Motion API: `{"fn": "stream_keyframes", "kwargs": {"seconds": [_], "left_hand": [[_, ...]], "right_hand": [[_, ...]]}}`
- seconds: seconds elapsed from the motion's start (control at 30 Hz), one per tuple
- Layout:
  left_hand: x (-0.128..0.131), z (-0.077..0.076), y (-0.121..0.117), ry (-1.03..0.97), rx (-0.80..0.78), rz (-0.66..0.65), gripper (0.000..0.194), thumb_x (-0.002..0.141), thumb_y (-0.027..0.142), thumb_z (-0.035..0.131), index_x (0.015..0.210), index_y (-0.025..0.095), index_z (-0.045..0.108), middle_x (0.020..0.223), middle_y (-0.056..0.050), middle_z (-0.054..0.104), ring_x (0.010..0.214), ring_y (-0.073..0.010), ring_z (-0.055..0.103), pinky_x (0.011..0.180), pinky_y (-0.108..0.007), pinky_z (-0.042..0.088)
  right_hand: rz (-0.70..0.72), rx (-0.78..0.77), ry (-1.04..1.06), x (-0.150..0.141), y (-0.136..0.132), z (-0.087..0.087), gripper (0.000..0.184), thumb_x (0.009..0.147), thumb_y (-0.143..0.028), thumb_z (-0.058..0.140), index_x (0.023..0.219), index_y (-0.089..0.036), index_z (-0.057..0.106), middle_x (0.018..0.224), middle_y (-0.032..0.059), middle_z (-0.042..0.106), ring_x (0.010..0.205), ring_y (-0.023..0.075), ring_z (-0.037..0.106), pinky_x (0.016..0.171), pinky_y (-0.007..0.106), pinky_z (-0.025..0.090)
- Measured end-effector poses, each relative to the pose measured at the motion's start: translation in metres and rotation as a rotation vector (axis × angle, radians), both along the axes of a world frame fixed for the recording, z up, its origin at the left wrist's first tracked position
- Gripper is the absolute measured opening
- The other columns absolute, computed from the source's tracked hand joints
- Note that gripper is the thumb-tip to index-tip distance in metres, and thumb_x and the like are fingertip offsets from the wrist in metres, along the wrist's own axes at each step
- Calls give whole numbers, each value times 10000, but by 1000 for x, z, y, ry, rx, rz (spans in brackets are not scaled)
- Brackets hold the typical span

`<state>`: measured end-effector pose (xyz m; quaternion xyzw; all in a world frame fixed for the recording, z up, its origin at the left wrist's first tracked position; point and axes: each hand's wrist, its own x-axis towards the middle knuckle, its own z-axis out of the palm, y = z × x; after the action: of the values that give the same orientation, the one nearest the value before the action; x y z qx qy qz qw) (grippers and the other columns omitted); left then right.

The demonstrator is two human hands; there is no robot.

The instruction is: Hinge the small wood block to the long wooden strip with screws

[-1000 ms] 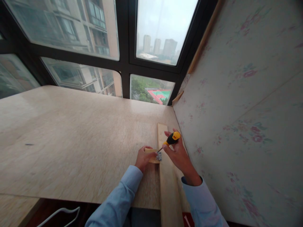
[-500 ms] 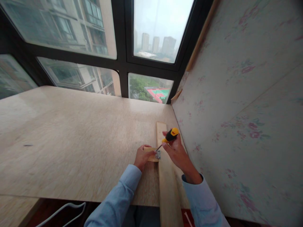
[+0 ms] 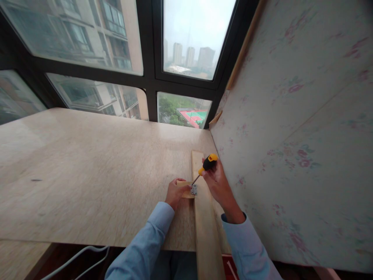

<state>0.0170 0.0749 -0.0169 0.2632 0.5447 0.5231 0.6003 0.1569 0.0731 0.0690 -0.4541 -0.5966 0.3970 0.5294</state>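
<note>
My right hand [image 3: 217,182] is closed round a yellow and black screwdriver [image 3: 206,165], whose tip points down at a small metal hinge [image 3: 194,189]. The hinge lies where a small wooden block [image 3: 184,184] meets a long wooden plank [image 3: 204,217]. My left hand [image 3: 175,193] curls over the small block and presses it against the plank. Both sleeves are light blue.
The work lies on a wide beige stone-pattern counter [image 3: 87,167] under dark-framed windows [image 3: 148,83]. A flowered wall panel [image 3: 291,136] rises close on the right of the plank. A white cable [image 3: 72,260] hangs below the counter's front edge.
The screwdriver handle has turned slightly in my right hand and sits a little more upright. The view has shifted a bit; my left hand stays on the block.
</note>
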Motion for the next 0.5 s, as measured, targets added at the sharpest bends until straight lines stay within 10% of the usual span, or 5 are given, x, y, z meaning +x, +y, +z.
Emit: {"fn": "stream_keyframes", "kwargs": {"seconds": [0.27, 0.5], "left_hand": [[0, 0, 0, -5, -17, 1, 397, 491, 108, 798, 827, 121, 587, 664, -21, 649, 563, -146, 606, 495, -240, 511], [0, 1, 1, -14, -27, -6, 400, 494, 98, 811, 821, 127, 583, 666, -19, 652, 563, -156, 616, 505, -257, 531]], "right_hand": [[-376, 34, -408, -3, 1, 10, 684, 674, -565, 766, 1173, -182, 498, 1130, 149, 633, 1059, 336, 607, 960, 555, 471], [-27, -12, -243, 2, -1, 1, 596, 896, -418, 541, 1417, -240, 312, 1348, 141, 566, 1187, 250, 599, 1054, 489, 437]]}}
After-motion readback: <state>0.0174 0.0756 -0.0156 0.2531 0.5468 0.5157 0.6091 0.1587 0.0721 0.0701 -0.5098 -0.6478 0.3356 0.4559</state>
